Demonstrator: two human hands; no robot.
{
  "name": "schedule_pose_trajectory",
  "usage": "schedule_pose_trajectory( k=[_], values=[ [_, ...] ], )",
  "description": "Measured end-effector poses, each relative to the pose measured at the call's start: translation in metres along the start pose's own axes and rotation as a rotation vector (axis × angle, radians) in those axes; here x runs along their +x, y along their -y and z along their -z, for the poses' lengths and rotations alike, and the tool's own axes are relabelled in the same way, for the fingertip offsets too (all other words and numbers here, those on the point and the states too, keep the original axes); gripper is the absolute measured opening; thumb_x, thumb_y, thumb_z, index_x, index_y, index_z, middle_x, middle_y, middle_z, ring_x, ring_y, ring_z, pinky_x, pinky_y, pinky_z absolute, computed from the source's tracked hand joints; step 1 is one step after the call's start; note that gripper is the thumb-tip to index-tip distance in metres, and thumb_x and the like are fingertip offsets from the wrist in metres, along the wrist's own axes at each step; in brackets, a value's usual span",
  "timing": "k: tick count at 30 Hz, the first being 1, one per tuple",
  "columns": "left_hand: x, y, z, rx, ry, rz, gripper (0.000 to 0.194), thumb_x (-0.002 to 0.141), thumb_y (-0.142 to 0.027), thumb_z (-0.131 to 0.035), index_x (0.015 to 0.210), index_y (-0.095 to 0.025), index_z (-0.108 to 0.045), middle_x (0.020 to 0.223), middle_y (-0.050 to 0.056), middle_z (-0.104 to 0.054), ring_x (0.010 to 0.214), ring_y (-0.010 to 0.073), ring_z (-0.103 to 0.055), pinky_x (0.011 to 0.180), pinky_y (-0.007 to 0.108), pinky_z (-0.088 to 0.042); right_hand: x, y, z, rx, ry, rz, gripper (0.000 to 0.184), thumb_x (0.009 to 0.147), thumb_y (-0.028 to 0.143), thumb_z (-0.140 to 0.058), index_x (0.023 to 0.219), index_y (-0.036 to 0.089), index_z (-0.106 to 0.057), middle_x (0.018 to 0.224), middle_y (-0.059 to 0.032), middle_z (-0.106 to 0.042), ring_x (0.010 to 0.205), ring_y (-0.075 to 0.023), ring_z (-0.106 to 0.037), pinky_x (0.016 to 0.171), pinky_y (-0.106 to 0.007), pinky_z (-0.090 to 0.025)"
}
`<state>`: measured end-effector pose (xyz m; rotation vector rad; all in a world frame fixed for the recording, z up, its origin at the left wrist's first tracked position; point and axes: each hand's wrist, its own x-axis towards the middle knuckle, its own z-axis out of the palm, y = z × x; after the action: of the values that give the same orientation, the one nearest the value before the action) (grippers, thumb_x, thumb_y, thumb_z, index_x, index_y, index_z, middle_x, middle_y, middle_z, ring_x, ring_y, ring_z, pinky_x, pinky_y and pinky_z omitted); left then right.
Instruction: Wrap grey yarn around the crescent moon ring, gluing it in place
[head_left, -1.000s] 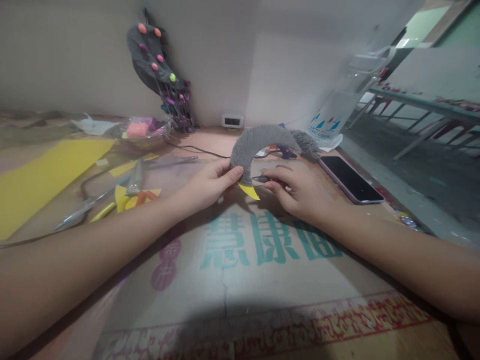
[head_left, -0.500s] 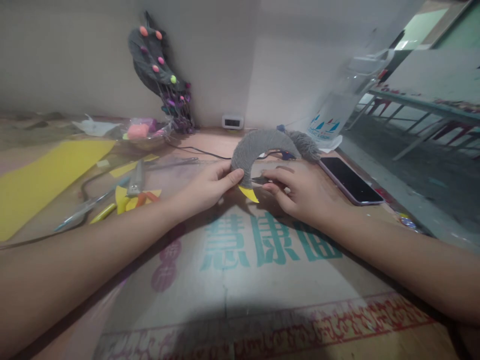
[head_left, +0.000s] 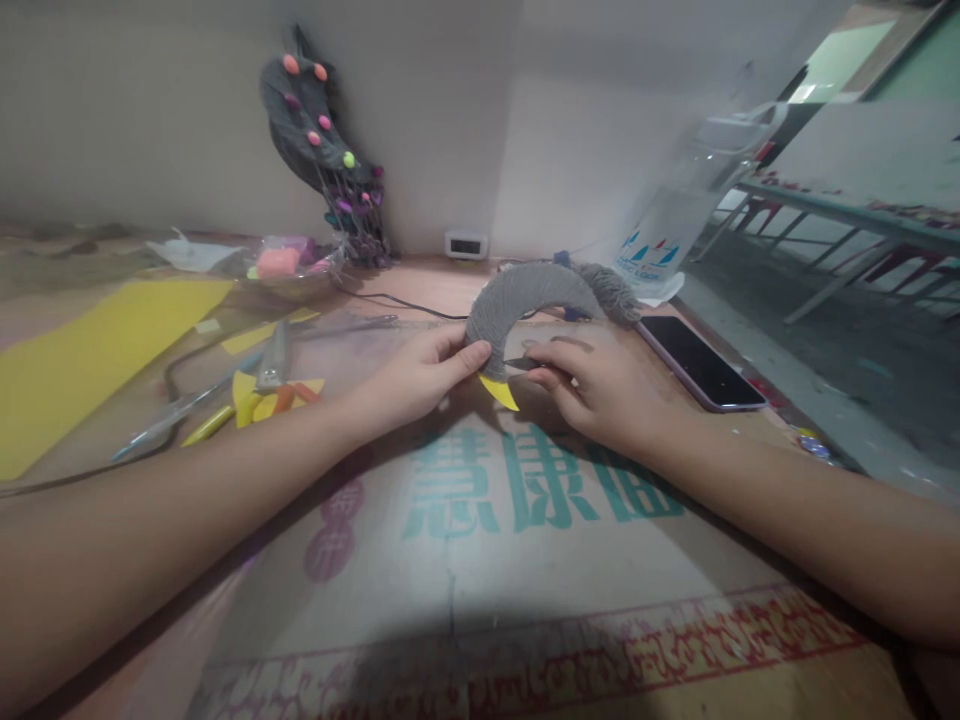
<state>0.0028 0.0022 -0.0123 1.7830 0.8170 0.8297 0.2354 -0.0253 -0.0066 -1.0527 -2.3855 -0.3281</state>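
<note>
A curved crescent wrapped in grey yarn stands on a cardboard sheet, its bare yellow tip pointing down. My left hand pinches the wrapped end just above that tip. My right hand sits to the right of it, fingers closed on a thin dark strand or tool that reaches toward the crescent. A loose bunch of grey yarn hangs at the crescent's far end.
A phone lies face up to the right. Scissors, yellow foam scraps and a yellow sheet lie to the left. A grey decorated craft piece leans in the far corner, with a plastic bag beyond.
Both hands and the crescent have shifted very slightly; the grip looks unchanged.
</note>
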Motion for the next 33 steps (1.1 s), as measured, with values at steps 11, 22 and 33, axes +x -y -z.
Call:
schedule_pose_trajectory(
  k=[11,22,33],
  values=[
    [0.0004,0.0015,0.0011,0.028,-0.018,0.01,0.037,0.091,-0.053,-0.057,0.077,-0.019,-0.052,0.062,-0.003,-0.048,0.049,0.0094,-0.04,0.042,0.02,-0.031,0.0003,-0.0017,-0.0003,0.053,-0.004,0.001,0.024,0.098,0.03,-0.052,0.108,0.018,-0.07,0.102,-0.01,-0.078,0.091,-0.0241,-0.071,0.083,-0.037,-0.052],
    [0.0019,0.0059,0.0018,-0.014,0.03,-0.002,0.038,0.091,-0.055,-0.058,0.079,-0.019,-0.052,0.061,-0.004,-0.047,0.048,0.0092,-0.04,0.041,0.02,-0.03,0.0029,0.0006,-0.0007,0.05,0.029,-0.023,0.023,0.097,0.031,-0.055,0.106,0.019,-0.073,0.104,-0.011,-0.078,0.094,-0.0258,-0.071,0.083,-0.038,-0.052],
    [0.0005,0.0046,0.0006,-0.033,0.001,0.013,0.039,0.092,-0.055,-0.057,0.078,-0.019,-0.052,0.06,-0.004,-0.048,0.048,0.0091,-0.042,0.043,0.021,-0.031,-0.0006,-0.0032,-0.0078,0.07,-0.018,-0.04,0.024,0.099,0.03,-0.051,0.107,0.021,-0.072,0.104,-0.0095,-0.078,0.095,-0.0252,-0.071,0.085,-0.039,-0.053]
  ],
)
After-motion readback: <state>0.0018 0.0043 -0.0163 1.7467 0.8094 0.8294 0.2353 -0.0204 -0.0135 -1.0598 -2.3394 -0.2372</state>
